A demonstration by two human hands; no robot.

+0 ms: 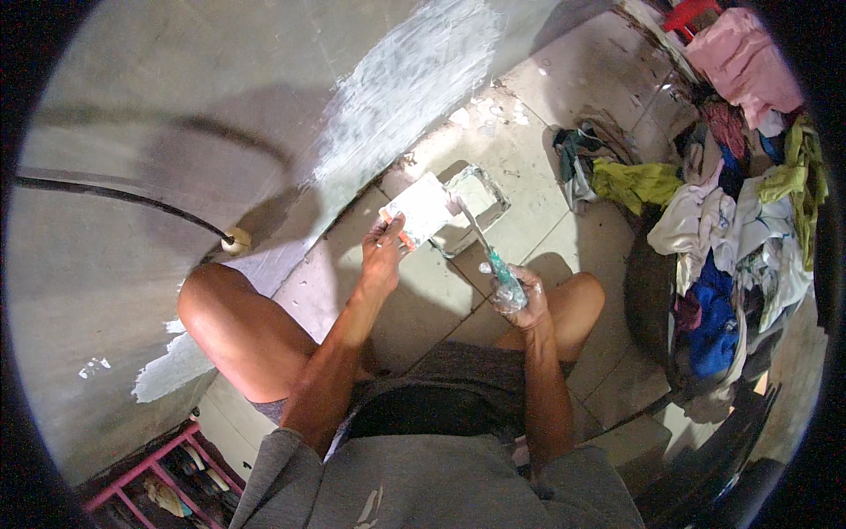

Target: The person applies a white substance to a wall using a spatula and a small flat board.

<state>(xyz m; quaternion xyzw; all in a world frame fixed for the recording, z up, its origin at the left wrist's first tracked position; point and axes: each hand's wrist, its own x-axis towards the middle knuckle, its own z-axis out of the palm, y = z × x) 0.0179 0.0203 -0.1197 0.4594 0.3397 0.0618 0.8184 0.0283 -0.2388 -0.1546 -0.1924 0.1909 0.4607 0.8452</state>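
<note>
My left hand [384, 247] grips a flat, white-coated scraper [423, 201] with an orange edge, held up over the floor. My right hand [522, 300] is closed around the teal handle of a putty knife [501, 271], smeared with white; its metal blade reaches up to the right edge of the scraper. Beneath both tools a shallow, white-smeared rectangular tray [500, 201] lies on the tiles, partly hidden by the scraper.
The grey wall [211, 62] on the left has white patches and a black cable [115, 194] into a socket [233, 241]. My knees frame the work. A clothes heap [723, 291] fills the right; a pink rack [150, 458] stands lower left. Tiled floor [555, 247] has flakes.
</note>
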